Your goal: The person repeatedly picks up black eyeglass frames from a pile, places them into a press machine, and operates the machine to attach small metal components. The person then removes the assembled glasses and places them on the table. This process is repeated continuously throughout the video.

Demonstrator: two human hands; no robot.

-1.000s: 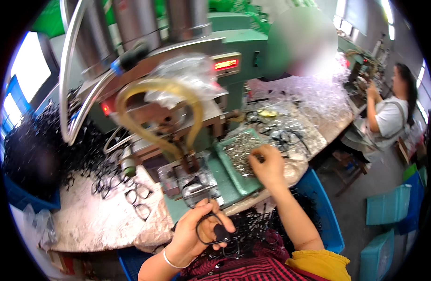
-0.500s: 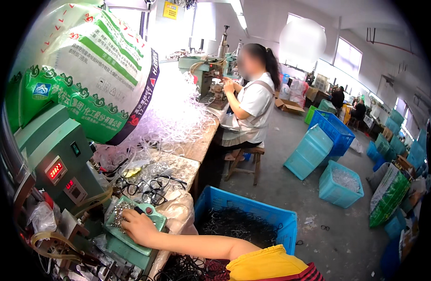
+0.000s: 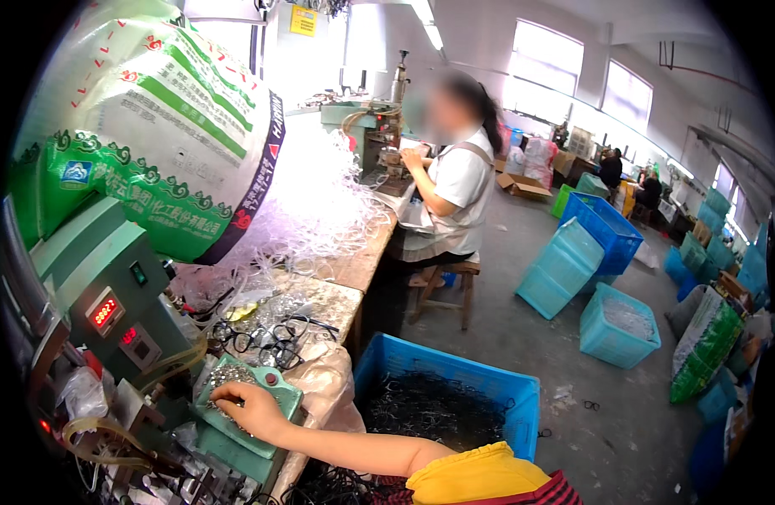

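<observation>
My right hand (image 3: pixel 251 410) reaches in from the lower right, its arm in a yellow sleeve. Its fingers are bent and drawn together over a heap of small shiny metal parts (image 3: pixel 228 375) on a green metal tray (image 3: pixel 280 391) with a dark red button. Whatever the fingertips pinch is hidden. Just beyond the tray lie several black eyeglass frames (image 3: pixel 278 341). Left of the tray stands a green machine (image 3: pixel 110 278) with red lit displays. My left hand does not show.
A large white and green sack (image 3: pixel 152 126) leans over the bench with clear plastic strands (image 3: pixel 320 202) behind it. Right of the bench is a blue crate (image 3: pixel 522 404) of black frames. A co-worker (image 3: pixel 463 177) sits farther along. Turquoise bins (image 3: pixel 619 328) stand on the floor.
My right hand stays over the metal parts, its fingers drawn closer together. A dark piece beside the fingers is no longer seen. The view has shifted slightly.
</observation>
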